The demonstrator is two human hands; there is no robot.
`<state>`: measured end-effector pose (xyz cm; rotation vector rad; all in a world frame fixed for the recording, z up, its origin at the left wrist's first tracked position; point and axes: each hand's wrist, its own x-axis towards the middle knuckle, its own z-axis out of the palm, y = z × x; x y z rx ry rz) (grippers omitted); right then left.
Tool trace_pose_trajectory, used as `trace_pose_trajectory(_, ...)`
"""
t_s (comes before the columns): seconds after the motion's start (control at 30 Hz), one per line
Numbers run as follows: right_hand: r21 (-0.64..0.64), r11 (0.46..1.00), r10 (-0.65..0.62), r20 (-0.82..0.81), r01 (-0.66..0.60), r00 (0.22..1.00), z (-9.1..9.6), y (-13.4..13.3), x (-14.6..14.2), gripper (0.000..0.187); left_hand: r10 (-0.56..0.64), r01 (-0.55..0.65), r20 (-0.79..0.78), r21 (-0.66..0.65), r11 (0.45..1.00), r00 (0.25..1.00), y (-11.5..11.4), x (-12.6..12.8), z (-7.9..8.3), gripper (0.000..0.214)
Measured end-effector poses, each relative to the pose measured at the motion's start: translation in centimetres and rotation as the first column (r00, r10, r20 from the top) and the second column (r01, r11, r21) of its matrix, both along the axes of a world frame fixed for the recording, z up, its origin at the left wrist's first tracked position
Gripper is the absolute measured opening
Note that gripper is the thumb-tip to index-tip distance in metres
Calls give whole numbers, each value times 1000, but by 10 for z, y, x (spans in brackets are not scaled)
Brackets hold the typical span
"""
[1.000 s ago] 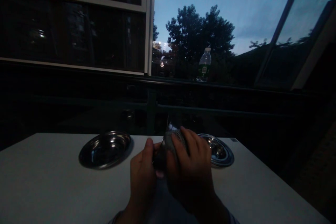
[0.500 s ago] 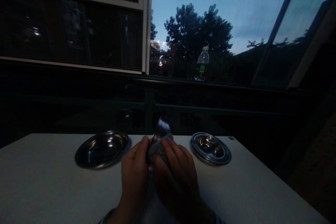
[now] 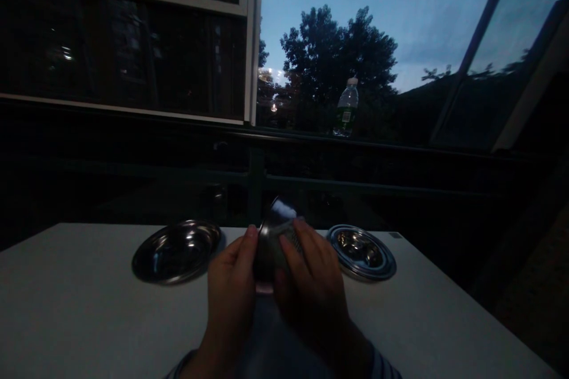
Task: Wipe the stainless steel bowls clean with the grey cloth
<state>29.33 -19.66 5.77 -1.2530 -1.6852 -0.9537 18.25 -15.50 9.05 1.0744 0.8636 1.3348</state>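
Between my hands, above the white table (image 3: 178, 325), a shiny metal dish (image 3: 264, 249) is held on its side; its full shape is hidden by my fingers. My left hand (image 3: 231, 278) grips it from the left, thumb along its edge. My right hand (image 3: 313, 278) presses a grey textured cloth (image 3: 281, 257) against the metal. The cloth lies mostly under the fingers, and the room is dim. To the left rests a wide metal bowl (image 3: 175, 275), and on the right sits a smaller stack of metal dishes (image 3: 386, 266).
A clear plastic bottle (image 3: 347, 109) with a green label and pale cap stands by the window behind the table. The window frame (image 3: 250, 71) runs upright at the back, and an opened pane (image 3: 498, 59) slants at the right. A small label (image 3: 395, 235) marks the table's far right corner.
My right hand has slid up and right across the metal dish with the cloth, exposing more of the dish. My left hand keeps its hold. The whole view has shifted slightly.
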Motion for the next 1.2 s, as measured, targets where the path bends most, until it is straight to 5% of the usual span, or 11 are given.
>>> trace_pose_trajectory(0.1, -19, 999, -31, -81, 29, 996, 2, 0, 6, 38, -31, 31, 21, -7, 999, 999, -1, 2, -1, 32)
trace_pose_trajectory(0.3, 16, 998, 64, 80, -65, 995, -6, -4, -7, 35, 39, -34, -47, 99, 994, 998, 3, -1, 1, 31)
trace_pose_trajectory(0.47, -6, 1000, 6, -41, -6, 999, 8, -5, 2, 29, -20, 33, -101, 131, 991, 995, -1, 5, -6, 33)
trace_pose_trajectory(0.67, -6, 999, 54, 58, -54, 997, 5, -3, 6, 30, 41, -20, -92, 213, 977, 995, 2, 4, -9, 33)
trace_pose_trajectory(0.83, -70, 997, -47, -122, 38, 991, 9, 1, 14, 33, 84, -37, -168, 267, 963, 982, 1, 5, -6, 33)
trace_pose_trajectory(1.0, -74, 997, -1, -40, -2, 999, 8, 0, 14, 30, 95, -48, -180, 250, 967, 979, 3, 7, -10, 31)
trace_pose_trajectory(1.2, -169, 985, -73, -238, 33, 969, 13, 2, 27, 32, 42, -3, -208, 185, 983, 977, 3, 10, -15, 34)
